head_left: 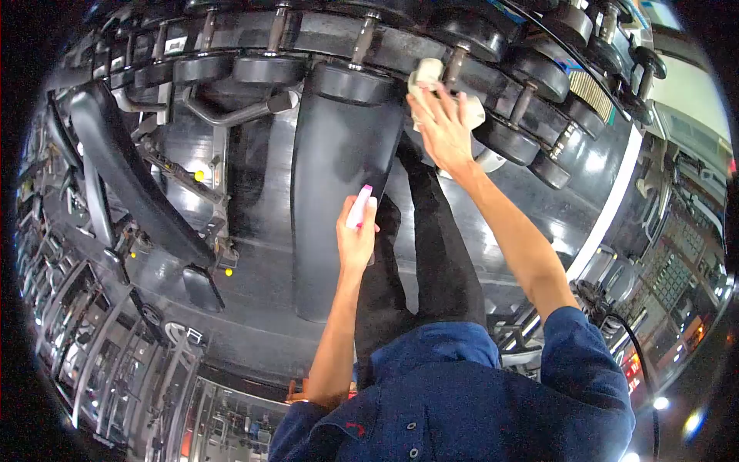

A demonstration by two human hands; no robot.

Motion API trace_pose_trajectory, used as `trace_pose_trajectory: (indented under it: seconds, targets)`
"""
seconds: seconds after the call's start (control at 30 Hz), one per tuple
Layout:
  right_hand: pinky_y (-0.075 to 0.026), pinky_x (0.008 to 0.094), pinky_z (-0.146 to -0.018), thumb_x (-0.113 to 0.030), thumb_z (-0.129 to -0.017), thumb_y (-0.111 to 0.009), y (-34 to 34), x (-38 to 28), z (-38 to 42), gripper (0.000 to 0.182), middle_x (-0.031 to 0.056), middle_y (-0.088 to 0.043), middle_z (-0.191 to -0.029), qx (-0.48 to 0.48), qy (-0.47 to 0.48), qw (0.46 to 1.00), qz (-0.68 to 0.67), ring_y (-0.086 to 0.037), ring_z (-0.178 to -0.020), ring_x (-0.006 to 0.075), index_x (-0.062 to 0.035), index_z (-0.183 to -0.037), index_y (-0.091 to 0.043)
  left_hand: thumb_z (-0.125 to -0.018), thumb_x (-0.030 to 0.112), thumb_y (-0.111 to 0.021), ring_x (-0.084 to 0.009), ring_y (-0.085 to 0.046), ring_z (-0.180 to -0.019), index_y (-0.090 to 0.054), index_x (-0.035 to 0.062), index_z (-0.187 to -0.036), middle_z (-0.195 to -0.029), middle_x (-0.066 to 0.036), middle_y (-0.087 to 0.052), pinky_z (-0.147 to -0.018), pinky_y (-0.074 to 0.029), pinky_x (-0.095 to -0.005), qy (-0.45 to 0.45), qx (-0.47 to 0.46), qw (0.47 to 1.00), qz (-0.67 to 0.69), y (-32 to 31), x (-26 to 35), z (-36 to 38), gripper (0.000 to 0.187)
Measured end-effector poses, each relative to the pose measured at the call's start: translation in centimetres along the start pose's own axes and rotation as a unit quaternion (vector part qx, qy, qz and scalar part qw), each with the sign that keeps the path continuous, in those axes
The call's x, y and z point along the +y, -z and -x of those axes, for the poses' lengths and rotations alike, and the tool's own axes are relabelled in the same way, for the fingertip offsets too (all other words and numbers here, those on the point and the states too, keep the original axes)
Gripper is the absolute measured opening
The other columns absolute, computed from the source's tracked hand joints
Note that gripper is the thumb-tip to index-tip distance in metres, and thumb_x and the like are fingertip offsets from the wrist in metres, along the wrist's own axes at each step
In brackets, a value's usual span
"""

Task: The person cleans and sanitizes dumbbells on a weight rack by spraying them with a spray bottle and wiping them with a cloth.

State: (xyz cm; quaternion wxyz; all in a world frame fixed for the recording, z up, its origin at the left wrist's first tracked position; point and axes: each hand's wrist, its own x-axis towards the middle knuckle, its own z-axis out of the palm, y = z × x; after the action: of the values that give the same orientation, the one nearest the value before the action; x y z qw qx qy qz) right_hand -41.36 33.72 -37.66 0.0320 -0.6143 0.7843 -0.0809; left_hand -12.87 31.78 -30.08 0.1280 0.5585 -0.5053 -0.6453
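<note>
My left hand [358, 231] is wrapped round a white bottle with a pink top [360, 205], above a long black padded bench [332, 162]. My right hand [443, 127] presses on a pale cloth [472, 112] at the dumbbell rack, beside the handle of a dumbbell [456, 68]. Part of the cloth shows above my fingers and part to their right. Another dumbbell [363, 42] lies just to the left, near the far end of the bench.
Several black dumbbells line the rack [323, 37] across the top and down to the right. A second black bench [131, 162] stands tilted at the left, near a bent metal bar [239, 114]. Gym machines [100, 346] fill the lower left.
</note>
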Motion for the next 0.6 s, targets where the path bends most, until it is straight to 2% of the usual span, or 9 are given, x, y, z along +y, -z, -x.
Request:
trace_pose_trajectory:
  seconds: [0.03,0.07,0.17,0.27,0.37,0.43,0.5,0.57,0.6]
  targets:
    - [-0.024,0.0603,-0.135,-0.02,-0.101,-0.066,-0.9,-0.4,-1.2,0.058,0.0095,-0.046,-0.174,0.005,0.041,0.999,0.035,-0.036,-0.164,0.0364,-0.0185,-0.159,-0.061,-0.114,0.04,-0.069,-0.0062,-0.061,-0.063,-0.068,0.0058,-0.109,-0.081,0.002,-0.062,-0.055,-0.047,-0.0259,0.007,-0.002,1.0,0.001,0.0,0.1,-0.2,0.035]
    - [-0.023,0.0555,-0.136,-0.021,-0.101,-0.063,-1.2,-1.4,-2.8,0.047,0.0092,-0.053,-0.168,-0.01,0.052,0.998,0.036,-0.043,-0.16,0.0314,-0.0145,-0.146,-0.07,-0.114,0.04,-0.069,-0.0063,-0.061,-0.063,-0.068,0.0058,-0.109,-0.082,0.002,-0.062,-0.056,-0.047,-0.0261,0.008,-0.003,1.0,0.0,0.0,0.5,-0.3,0.034]
    - [-0.029,0.0549,-0.131,-0.023,-0.1,-0.061,-3.6,-3.2,-6.2,0.035,0.0183,-0.066,-0.146,-0.114,0.104,0.959,0.239,-0.055,-0.146,0.0348,-0.0074,-0.127,-0.077,-0.114,0.039,-0.069,-0.0065,-0.061,-0.064,-0.068,0.0055,-0.109,-0.083,0.001,-0.063,-0.056,-0.047,-0.0263,0.008,-0.011,1.0,-0.004,0.6,1.3,-0.7,0.033]
    - [-0.034,0.054,-0.128,-0.024,-0.1,-0.06,-3.9,-2.5,-6.4,0.033,0.0192,-0.069,-0.136,-0.087,0.132,0.958,0.24,-0.058,-0.141,0.0362,-0.0054,-0.121,-0.077,-0.114,0.038,-0.068,-0.0066,-0.061,-0.064,-0.067,0.0054,-0.108,-0.083,0.001,-0.062,-0.056,-0.047,-0.0262,-0.012,-0.014,1.0,0.001,1.2,1.8,-1.1,0.033]
    - [-0.035,0.0523,-0.128,-0.023,-0.099,-0.061,-3.4,-1.8,-6.0,0.032,0.0185,-0.068,-0.139,-0.067,0.136,0.976,0.157,-0.058,-0.142,0.036,-0.0056,-0.12,-0.077,-0.114,0.038,-0.069,-0.0069,-0.061,-0.065,-0.067,0.0048,-0.107,-0.082,0.001,-0.061,-0.058,-0.048,-0.0266,-0.025,-0.003,1.0,-0.01,1.8,2.8,-1.5,0.034]
    - [-0.033,0.0501,-0.132,-0.023,-0.097,-0.064,-2.0,-1.5,-4.9,0.04,0.0139,-0.066,-0.148,-0.025,0.113,0.988,0.105,-0.054,-0.149,0.0298,-0.0049,-0.131,-0.075,-0.113,0.04,-0.07,-0.0074,-0.06,-0.065,-0.067,0.0036,-0.107,-0.08,0.001,-0.06,-0.061,-0.051,-0.0275,-0.02,0.005,0.999,-0.025,2.3,3.6,-1.4,0.037]
    - [-0.032,0.0513,-0.133,-0.017,-0.096,-0.067,-0.6,-0.7,-2.2,0.05,0.0155,-0.062,-0.154,0.019,0.066,0.998,-0.006,-0.051,-0.153,0.0309,-0.0046,-0.144,-0.069,-0.114,0.04,-0.069,-0.0073,-0.061,-0.065,-0.067,0.0036,-0.107,-0.084,0.0,-0.063,-0.06,-0.05,-0.0269,-0.016,0.009,1.0,-0.019,2.6,3.9,-1.3,0.037]
    - [-0.032,0.055,-0.133,-0.008,-0.096,-0.069,0.2,0.7,1.0,0.062,0.0201,-0.054,-0.162,0.053,-0.011,0.99,-0.131,-0.045,-0.158,0.0381,-0.008,-0.158,-0.059,-0.115,0.037,-0.066,-0.0074,-0.062,-0.065,-0.067,0.0034,-0.108,-0.092,-0.001,-0.068,-0.058,-0.049,-0.0261,-0.015,0.01,1.0,-0.021,2.7,3.4,-1.1,0.035]
    - [-0.034,0.0571,-0.131,0.0,-0.095,-0.065,0.3,1.2,2.0,0.067,0.0246,-0.051,-0.162,0.089,-0.02,0.985,-0.149,-0.042,-0.158,0.0441,-0.0056,-0.161,-0.055,-0.116,0.037,-0.066,-0.0073,-0.062,-0.065,-0.067,0.0033,-0.109,-0.093,-0.002,-0.068,-0.058,-0.049,-0.0262,-0.017,0.007,1.0,-0.021,2.5,3.0,-1.1,0.035]
